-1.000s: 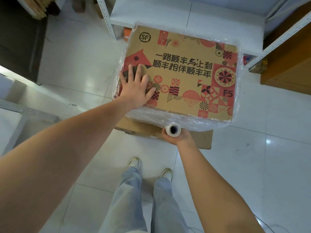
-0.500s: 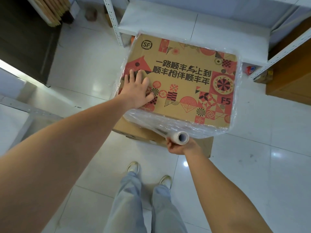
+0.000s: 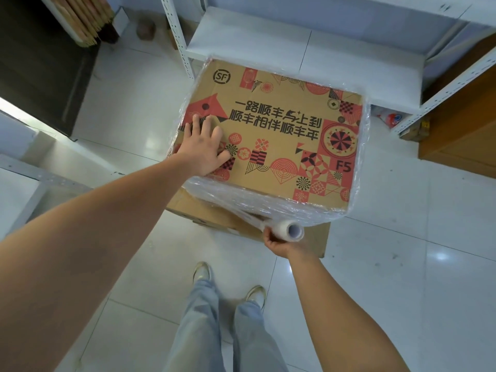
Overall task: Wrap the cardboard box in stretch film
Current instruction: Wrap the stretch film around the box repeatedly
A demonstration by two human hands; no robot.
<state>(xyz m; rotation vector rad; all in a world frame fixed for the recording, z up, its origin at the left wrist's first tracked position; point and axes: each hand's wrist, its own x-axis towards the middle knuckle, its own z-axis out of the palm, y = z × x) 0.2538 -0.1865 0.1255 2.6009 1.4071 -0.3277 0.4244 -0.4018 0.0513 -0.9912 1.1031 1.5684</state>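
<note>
A brown cardboard box [image 3: 279,146] with red and black printed patterns stands in front of me, its sides wrapped in clear stretch film [image 3: 268,208]. My left hand [image 3: 204,146] lies flat with straight fingers on the near left part of the box top. My right hand [image 3: 279,242] grips the stretch film roll [image 3: 291,230] at the box's near side, towards the right corner. A band of film runs from the roll up onto the near face of the box.
The box sits on a flattened piece of cardboard [image 3: 319,242] over a white tiled floor [image 3: 402,237]. A white metal shelf [image 3: 295,47] stands right behind the box. A wooden cabinet [image 3: 461,124] is at the right. My legs and shoes [image 3: 228,318] are below.
My right hand has carried the roll to the right along the near side of the box, drawing out more film. My left hand has stayed flat on the box top.
</note>
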